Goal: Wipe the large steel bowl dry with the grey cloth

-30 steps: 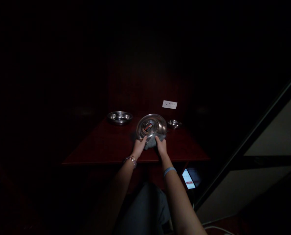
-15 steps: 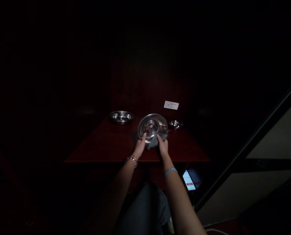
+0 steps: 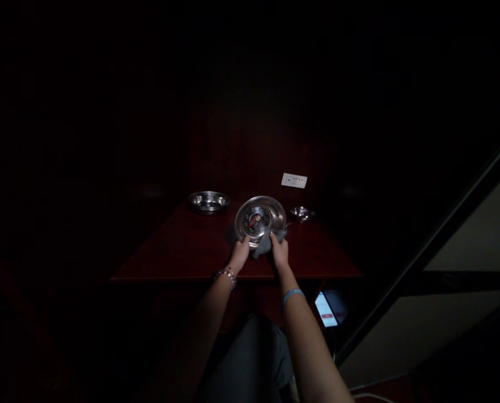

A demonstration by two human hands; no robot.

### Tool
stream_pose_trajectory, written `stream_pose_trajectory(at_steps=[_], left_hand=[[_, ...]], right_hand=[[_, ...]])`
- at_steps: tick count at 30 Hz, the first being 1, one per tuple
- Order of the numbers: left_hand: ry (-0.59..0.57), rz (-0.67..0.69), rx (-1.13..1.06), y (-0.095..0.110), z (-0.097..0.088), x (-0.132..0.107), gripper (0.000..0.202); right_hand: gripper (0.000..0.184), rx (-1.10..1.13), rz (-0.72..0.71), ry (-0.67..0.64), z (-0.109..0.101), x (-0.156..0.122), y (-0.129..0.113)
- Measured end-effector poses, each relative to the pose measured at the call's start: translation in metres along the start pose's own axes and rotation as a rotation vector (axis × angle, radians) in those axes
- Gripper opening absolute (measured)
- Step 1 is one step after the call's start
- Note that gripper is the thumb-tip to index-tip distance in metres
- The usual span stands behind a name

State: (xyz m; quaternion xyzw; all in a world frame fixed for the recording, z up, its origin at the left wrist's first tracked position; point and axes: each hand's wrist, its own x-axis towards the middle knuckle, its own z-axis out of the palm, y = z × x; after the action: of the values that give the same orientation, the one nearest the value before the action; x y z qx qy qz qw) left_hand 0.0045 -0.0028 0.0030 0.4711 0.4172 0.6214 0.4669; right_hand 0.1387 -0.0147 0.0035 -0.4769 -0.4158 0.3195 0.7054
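Note:
A shiny metal bowl point(image 3: 278, 211) with a coloured sticker on its middle is held tilted above the table, facing me. My left hand point(image 3: 239, 253) grips its lower left rim, thumb on the near side and fingers hidden behind. My right hand point(image 3: 280, 250) pinches a grey cloth point(image 3: 263, 244) against the lower right rim, the thumb pressing on the cloth. Part of the cloth hangs below the rim between both hands.
On the dark red table point(image 3: 169, 257) a wide metal bowl point(image 3: 209, 202) stands at the back left, and a smaller metal bowl point(image 3: 302, 214) at the back right. A white socket panel point(image 3: 294, 180) is on the wall. A lit phone point(image 3: 326, 310) lies below the table's right front edge.
The held bowl has shifted slightly left, and its sticker has turned a little. My left thumb has slid lower toward the rim. The cloth stays in my right hand.

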Motion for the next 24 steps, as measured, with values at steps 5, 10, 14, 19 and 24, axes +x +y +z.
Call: stream_pose_trajectory(at_steps=[5, 10, 14, 19, 24], left_hand=[[-0.031, -0.031, -0.051, 0.007, 0.003, -0.004, 0.032], [-0.181, 0.039, -0.111, 0.012, 0.005, -0.008, 0.045], [-0.253, 0.064, -0.119, 0.013, 0.005, -0.01, 0.046], [-0.317, 0.096, -0.017, 0.007, 0.005, -0.01, 0.043], [-0.232, 0.095, 0.034, 0.001, 0.005, -0.005, 0.036]], right_hand=[[0.046, -0.036, 0.002, 0.002, -0.001, 0.0, 0.0], [0.046, -0.03, 0.011, 0.016, -0.001, -0.001, -0.003], [0.047, -0.005, 0.018, 0.025, -0.001, 0.0, -0.004], [0.049, 0.053, 0.007, -0.051, 0.002, 0.002, -0.001], [0.05, 0.067, -0.009, -0.076, 0.003, 0.001, -0.001]])
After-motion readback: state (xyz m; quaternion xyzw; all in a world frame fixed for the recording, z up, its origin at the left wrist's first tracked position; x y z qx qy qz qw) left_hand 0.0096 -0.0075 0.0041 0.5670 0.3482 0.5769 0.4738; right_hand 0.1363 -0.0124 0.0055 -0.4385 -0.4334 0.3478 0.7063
